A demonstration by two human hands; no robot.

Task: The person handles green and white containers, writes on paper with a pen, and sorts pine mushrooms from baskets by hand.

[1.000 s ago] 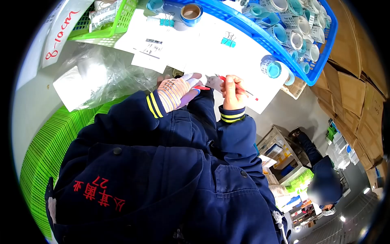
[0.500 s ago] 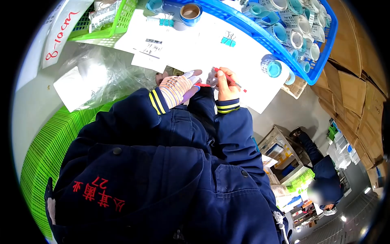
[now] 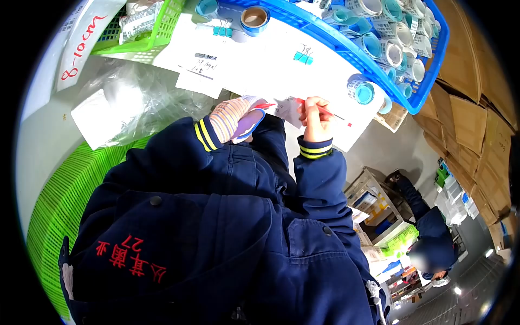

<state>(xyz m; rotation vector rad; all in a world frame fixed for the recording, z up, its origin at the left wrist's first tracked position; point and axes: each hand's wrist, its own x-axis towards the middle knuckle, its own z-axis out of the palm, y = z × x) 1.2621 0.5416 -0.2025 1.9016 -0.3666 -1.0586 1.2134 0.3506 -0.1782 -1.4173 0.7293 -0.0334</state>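
My left hand, in a striped knit glove, is closed with a small red piece like a pen cap at its fingertips. Just to the right, my bare right hand grips a red pen over white paper on the table. One end of the pen points left toward the gloved hand; the dark end sticks out to the right. A shadow or dark marking lies on the paper between the hands. Beyond them sit a roll of tape and teal binder clips.
A blue basket of rolled labels stands at the back right, with one label roll outside it. A green basket, clear plastic bag and handwritten slip are at left. Another person is farther off.
My right hand has shifted right with the pen, away from my left hand. The gloved hand has drawn slightly left and turned, and the red piece at its fingertips points up more.
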